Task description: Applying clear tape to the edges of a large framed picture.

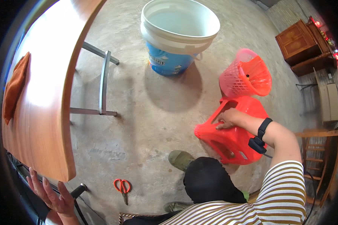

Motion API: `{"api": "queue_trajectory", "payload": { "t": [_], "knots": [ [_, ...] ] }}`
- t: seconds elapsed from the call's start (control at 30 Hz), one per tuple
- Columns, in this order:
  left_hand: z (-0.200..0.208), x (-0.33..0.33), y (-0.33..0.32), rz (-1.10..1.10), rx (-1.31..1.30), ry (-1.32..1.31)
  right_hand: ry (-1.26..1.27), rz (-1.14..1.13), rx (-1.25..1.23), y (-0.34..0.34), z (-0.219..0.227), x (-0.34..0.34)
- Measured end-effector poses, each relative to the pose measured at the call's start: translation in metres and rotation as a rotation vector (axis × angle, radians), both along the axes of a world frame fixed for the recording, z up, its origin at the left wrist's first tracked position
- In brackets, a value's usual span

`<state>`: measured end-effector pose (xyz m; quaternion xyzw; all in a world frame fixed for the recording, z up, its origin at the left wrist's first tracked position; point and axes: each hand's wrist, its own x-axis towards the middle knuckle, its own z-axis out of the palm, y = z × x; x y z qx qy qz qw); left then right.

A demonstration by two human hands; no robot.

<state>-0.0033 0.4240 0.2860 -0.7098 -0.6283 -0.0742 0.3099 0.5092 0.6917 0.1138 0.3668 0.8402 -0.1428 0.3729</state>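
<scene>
My right hand [229, 119] has its fingers curled over the side of a red plastic stool [248, 138], which appears tipped over on the floor to my right. A black band with a small black device is strapped on that forearm. At the lower left, my left hand [52, 195] is raised with its fingers spread and nothing in it, close to the rounded corner of a wooden tabletop [45, 150]. Red-handled scissors [122, 189] lie on the floor between my left hand and my feet.
A white and blue paint bucket [180, 37] stands ahead. Just beyond the stool is a pink basket [236, 77] with a red bag lining. Metal table legs [104, 82] reach onto the floor at left. A brown cloth [17, 88] lies on the table; wooden furniture [300, 41] lines the right.
</scene>
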Motion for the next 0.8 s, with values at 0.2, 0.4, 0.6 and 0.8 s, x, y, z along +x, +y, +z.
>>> {"api": "queue_trajectory", "payload": {
  "t": [0.2, 0.4, 0.6, 0.8],
  "knots": [
    [0.000, 0.004, 0.002, -0.029, -0.015, -0.025, -0.004, -0.112, -0.306, -0.040, -0.027, 0.016],
    [0.005, 0.017, -0.002, 0.019, -0.006, -0.178, 0.121, -0.246, -0.240, -0.093, -0.041, 0.025],
    [0.002, 0.016, -0.003, 0.008, 0.008, -0.231, 0.123, -0.057, -0.222, -0.094, -0.037, 0.019],
    [-0.017, 0.020, -0.088, 0.284, -0.057, -0.295, 0.115, -0.255, -0.578, -0.036, -0.127, 0.118]
  ]
}}
